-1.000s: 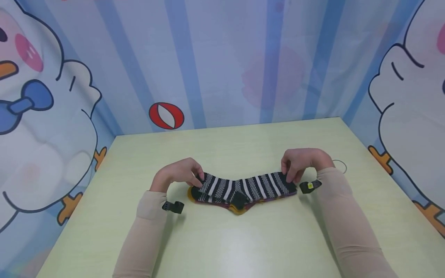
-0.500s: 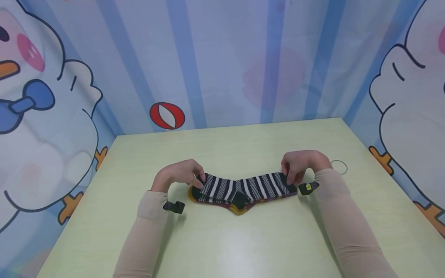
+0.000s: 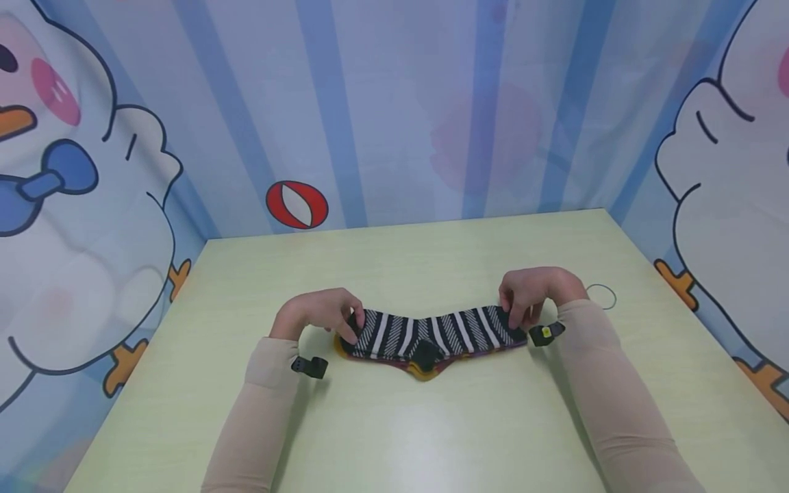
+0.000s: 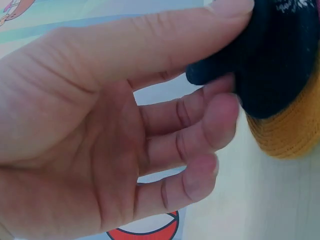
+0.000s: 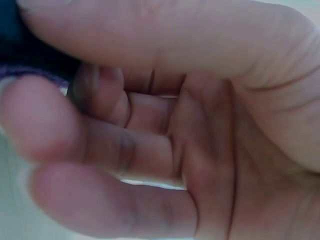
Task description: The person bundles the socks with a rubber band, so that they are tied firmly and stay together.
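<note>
A black sock with white stripes and zigzags (image 3: 453, 334) lies across the table, its dark heel patch bent towards me. Under it peek mustard (image 3: 424, 375) and purplish layers of other socks. My left hand (image 3: 320, 311) pinches the striped sock's dark left end between thumb and index finger; the left wrist view shows this dark end (image 4: 277, 75) above a mustard toe (image 4: 290, 137), with the other fingers loosely bent. At the opposite end, my right hand (image 3: 533, 291) pinches the dark fabric (image 5: 30, 45), the thumb on top and the fingers curled beneath.
The pale table (image 3: 419, 438) ends at a blue striped curtain (image 3: 401, 123) with cartoon birds at both sides. A thin cord loop (image 3: 607, 287) shows beside the right wrist. Each wrist wears a small black camera (image 3: 314, 368).
My left hand has come slightly down towards me, with its thumb lower on the sock's left end. The right hand and the sock's right half hold nearly still.
</note>
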`<state>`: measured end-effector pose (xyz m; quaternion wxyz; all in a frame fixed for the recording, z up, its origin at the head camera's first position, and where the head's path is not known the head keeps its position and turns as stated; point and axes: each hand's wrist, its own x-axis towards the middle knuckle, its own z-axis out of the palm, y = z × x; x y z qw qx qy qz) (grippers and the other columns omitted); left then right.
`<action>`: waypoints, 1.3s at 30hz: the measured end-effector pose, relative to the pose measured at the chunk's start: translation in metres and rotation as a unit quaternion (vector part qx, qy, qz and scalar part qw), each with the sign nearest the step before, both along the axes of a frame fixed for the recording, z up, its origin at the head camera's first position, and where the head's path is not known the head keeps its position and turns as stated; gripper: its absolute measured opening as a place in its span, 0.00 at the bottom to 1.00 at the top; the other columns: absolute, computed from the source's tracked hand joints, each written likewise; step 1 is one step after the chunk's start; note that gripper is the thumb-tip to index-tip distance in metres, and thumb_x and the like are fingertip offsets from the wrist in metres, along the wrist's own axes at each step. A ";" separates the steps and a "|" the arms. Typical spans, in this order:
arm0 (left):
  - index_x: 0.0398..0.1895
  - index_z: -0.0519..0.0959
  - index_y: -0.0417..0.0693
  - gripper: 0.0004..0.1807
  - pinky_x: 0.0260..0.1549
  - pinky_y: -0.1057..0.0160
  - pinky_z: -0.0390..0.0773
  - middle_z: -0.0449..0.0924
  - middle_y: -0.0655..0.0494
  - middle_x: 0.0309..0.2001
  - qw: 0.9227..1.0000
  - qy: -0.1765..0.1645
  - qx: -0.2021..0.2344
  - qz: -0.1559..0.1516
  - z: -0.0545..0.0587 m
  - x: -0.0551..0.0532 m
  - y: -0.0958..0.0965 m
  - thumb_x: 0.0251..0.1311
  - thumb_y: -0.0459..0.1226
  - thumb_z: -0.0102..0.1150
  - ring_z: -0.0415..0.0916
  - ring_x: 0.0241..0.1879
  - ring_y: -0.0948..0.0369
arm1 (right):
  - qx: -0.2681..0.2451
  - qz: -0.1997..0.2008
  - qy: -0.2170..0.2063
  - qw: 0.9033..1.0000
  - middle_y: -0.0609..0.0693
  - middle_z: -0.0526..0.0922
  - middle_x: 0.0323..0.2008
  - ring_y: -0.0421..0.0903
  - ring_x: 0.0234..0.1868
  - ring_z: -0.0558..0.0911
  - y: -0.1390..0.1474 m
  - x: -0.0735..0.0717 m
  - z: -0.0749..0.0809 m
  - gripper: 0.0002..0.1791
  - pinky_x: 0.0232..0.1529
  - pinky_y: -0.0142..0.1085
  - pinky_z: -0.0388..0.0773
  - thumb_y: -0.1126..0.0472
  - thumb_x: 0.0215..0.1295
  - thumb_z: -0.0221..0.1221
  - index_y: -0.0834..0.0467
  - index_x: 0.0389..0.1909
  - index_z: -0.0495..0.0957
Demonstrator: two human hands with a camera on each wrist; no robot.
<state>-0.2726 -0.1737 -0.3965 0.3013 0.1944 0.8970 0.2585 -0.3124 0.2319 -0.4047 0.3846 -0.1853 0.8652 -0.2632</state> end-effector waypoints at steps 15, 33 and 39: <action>0.40 0.79 0.49 0.12 0.30 0.61 0.74 0.80 0.52 0.37 0.999 -0.025 -0.004 -0.023 -0.004 -0.002 -0.004 0.56 0.32 0.71 0.74 0.35 0.57 | 0.007 0.002 0.005 1.000 0.55 0.82 0.30 0.49 0.27 0.84 0.000 -0.002 -0.001 0.11 0.33 0.43 0.84 0.72 0.53 0.68 0.62 0.33 0.75; 0.45 0.80 0.52 0.10 0.36 0.56 0.79 0.80 0.51 0.43 1.000 -0.008 -0.001 -0.008 -0.003 -0.004 -0.016 0.62 0.35 0.67 0.76 0.40 0.54 | 0.004 0.004 0.003 1.000 0.55 0.82 0.31 0.49 0.28 0.84 0.001 -0.001 -0.002 0.10 0.33 0.44 0.84 0.71 0.55 0.68 0.62 0.34 0.75; 0.43 0.79 0.52 0.13 0.37 0.57 0.78 0.78 0.51 0.43 1.000 -0.002 -0.025 0.009 -0.003 -0.004 -0.014 0.56 0.35 0.72 0.73 0.45 0.53 | 0.003 0.004 0.001 1.000 0.55 0.82 0.31 0.49 0.28 0.84 0.001 -0.001 -0.002 0.10 0.33 0.44 0.84 0.71 0.55 0.68 0.62 0.33 0.75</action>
